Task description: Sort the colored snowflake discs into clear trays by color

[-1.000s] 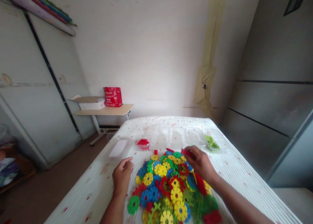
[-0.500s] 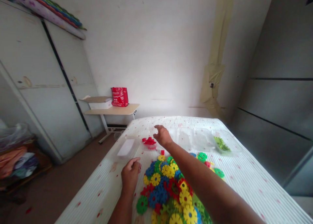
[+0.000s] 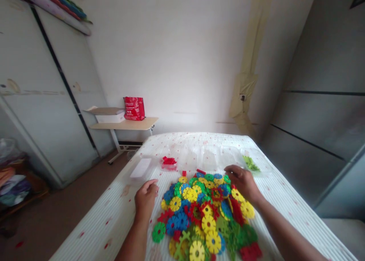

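A heap of plastic snap-together discs (image 3: 191,194) in yellow, blue, green and red covers the near middle of the table. To its left, my left hand (image 3: 146,195) rests loosely curved beside the heap, with nothing visible in it. My right hand (image 3: 242,180) hovers at the heap's back right edge, palm down, fingers bent but apart; its underside is hidden. Behind the heap stands a clear tub of red pieces (image 3: 169,162). Another clear tub, at the right, contains light green pieces (image 3: 250,163). A small red block (image 3: 184,173) lies between the red tub and the heap.
Between the filled tubs stand several clear plastic containers (image 3: 209,158). A clear box with a white rectangle (image 3: 142,167) lies at the left. Beyond the table are a side desk (image 3: 137,124) with a red bag (image 3: 134,109), and cabinets on both sides.
My right hand has moved from beside the red tub to the heap's back right edge, uncovering more discs. My left hand stays beside the heap. The whole view has shifted slightly.
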{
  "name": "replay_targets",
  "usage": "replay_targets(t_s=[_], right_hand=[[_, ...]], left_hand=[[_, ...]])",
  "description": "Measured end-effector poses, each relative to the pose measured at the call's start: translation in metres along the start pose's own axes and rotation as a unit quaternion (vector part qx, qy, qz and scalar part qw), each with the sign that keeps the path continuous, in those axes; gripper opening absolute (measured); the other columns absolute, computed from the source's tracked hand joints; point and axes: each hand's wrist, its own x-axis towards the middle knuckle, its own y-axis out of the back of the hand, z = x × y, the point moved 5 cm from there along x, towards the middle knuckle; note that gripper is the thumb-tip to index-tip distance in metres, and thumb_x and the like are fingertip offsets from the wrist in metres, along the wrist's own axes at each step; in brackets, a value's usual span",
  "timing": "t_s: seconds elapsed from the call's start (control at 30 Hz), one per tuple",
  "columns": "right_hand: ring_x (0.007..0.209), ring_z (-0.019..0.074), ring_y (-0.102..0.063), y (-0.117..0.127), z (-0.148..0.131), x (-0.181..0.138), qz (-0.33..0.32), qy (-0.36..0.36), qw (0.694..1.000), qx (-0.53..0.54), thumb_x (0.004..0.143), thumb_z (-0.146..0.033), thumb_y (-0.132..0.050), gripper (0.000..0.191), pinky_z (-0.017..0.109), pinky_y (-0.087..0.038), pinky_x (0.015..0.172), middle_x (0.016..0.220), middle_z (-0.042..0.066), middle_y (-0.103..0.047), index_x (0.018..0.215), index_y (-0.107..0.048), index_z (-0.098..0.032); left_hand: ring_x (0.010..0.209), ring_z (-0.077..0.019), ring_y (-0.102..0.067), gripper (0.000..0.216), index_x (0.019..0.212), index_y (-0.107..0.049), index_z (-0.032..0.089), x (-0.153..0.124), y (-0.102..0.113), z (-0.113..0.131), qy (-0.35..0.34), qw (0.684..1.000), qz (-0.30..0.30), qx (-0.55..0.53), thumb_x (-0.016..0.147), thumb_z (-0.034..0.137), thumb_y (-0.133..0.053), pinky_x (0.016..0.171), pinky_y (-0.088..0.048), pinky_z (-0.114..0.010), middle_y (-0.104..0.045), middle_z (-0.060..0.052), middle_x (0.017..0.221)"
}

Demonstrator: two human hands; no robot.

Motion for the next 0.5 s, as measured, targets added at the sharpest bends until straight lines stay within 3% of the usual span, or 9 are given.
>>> replay_targets(t_s=[0.1,0.2,0.4,0.5], right_hand=[[0.049,0.0131,-0.054,0.028,0.023,-0.022,0.0,-0.062,0.998,0.026,0.079,-0.037,-0.05,0.023,0.024,-0.044,0.046,0.062,0.001,-0.062,0.08,-0.063,-0.018],[0.049,0.0117,-0.051,0.039,0.029,-0.042,-0.038,-0.094,0.993,0.052,0.08,-0.039,-0.05,0.024,0.023,-0.043,0.046,0.061,0.0,-0.06,0.082,-0.062,-0.018],[0.052,0.0102,-0.046,0.018,0.017,-0.069,-0.16,-0.076,0.984,-0.01,0.077,-0.026,-0.052,0.013,0.021,-0.035,0.049,0.061,-0.004,-0.057,0.083,-0.061,-0.02],[0.054,0.0101,-0.049,0.005,0.009,-0.072,-0.19,-0.071,0.977,-0.066,0.072,-0.021,-0.055,0.013,0.02,-0.033,0.051,0.064,-0.003,-0.06,0.083,-0.062,-0.021]], left_hand=[[0.047,-0.0145,-0.053,0.038,0.085,-0.067,0.012,-0.002,0.0,0.003,0.003,1.0,0.005,-0.005,0.06,0.037,-0.055,0.046,-0.042,-0.024,-0.061,-0.001,0.055],[0.049,-0.0146,-0.053,0.038,0.085,-0.067,0.012,-0.002,0.001,0.004,-0.001,1.0,0.006,0.0,0.06,0.038,-0.055,0.046,-0.042,-0.024,-0.061,-0.001,0.056],[0.049,-0.0151,-0.054,0.043,0.089,-0.068,0.011,0.001,0.002,-0.003,-0.008,1.0,0.004,0.02,0.061,0.041,-0.055,0.046,-0.042,-0.025,-0.063,-0.002,0.056],[0.049,-0.0156,-0.055,0.045,0.089,-0.069,0.011,0.002,0.003,-0.004,-0.009,1.0,0.001,0.026,0.06,0.044,-0.057,0.046,-0.042,-0.025,-0.063,-0.002,0.056]])
